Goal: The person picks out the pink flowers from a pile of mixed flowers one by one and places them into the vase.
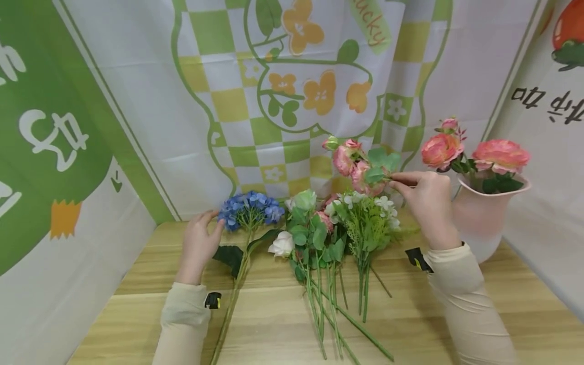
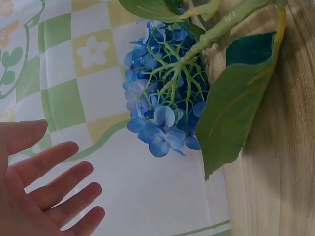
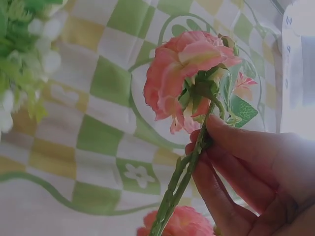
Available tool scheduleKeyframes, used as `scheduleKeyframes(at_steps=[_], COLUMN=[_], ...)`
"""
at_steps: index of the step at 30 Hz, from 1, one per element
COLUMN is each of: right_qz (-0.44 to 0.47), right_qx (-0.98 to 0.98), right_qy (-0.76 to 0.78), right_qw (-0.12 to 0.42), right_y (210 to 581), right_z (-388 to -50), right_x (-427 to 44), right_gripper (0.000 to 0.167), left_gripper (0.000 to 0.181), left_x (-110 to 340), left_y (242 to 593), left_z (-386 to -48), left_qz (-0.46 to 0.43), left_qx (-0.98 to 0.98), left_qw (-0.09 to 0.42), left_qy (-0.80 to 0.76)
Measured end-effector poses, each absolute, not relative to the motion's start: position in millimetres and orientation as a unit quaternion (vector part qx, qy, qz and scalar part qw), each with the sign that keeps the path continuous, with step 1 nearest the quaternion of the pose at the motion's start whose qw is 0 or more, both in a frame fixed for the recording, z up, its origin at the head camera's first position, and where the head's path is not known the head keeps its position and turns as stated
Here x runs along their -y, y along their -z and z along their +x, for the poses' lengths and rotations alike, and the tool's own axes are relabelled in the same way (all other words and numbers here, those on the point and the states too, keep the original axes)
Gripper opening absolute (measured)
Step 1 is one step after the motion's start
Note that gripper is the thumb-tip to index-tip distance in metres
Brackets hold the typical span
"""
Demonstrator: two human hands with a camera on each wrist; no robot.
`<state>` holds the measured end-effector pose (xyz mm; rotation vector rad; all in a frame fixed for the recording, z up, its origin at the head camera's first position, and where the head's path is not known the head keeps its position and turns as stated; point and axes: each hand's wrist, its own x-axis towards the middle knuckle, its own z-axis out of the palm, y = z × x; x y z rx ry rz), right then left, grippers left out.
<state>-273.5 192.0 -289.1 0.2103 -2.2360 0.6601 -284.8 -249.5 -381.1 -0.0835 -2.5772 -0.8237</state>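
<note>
The right hand (image 1: 424,203) pinches the pink flower spray (image 3: 182,73), left of the vase (image 1: 483,218); the right wrist view crops its lower stem (image 3: 184,178). The left hand (image 1: 201,243) is empty, fingers extended, beside the blue flower (image 1: 251,205).

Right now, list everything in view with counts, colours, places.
Clustered-bloom blue flower: one, blue, table left.
Long-stemmed mixed flowers: several, white, green, pink, table middle.
Leafy white-flowered bunch: one, white-green, right of those.
Round-petalled pink spray: one, pink, raised centre-right.
Flared pink-white vase: one, pink-white, right.
Ruffled coral blooms: three visible, coral-pink, in vase.
Wood-grain tabletop: one, brown, below.
Checked cloth: one, white-green-yellow, behind.
Printed side sheets: two, green-white left, whitish right.
Fabric sleeves: two, cream, forearms.
Black bands: two, black, wrists.
Left hand: one, bare, beside blue flower.
Right hand: one, bare, pinching spray.
</note>
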Motion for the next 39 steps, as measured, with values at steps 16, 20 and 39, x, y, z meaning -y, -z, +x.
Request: scheduleKeyframes(at_steps=[16, 20, 39], right_qz=[0.114, 0.127, 0.114], right_qx=[0.869, 0.867, 0.853], right_qy=[-0.212, -0.204, -0.234], right_qw=[0.431, 0.436, 0.453], right_y=[253, 244, 230], right_z=[-270, -269, -276], right_x=[-208, -208, -215], right_gripper=[0.014, 0.013, 0.013], left_gripper=[0.042, 0.044, 0.039], left_x=[261, 265, 298], left_y=[386, 388, 398], left_z=[-282, -281, -265], left_qz=[-0.041, -0.039, -0.021], left_qx=[0.933, 0.935, 0.935], left_qw=[0.226, 0.226, 0.254], left_qy=[0.276, 0.27, 0.245])
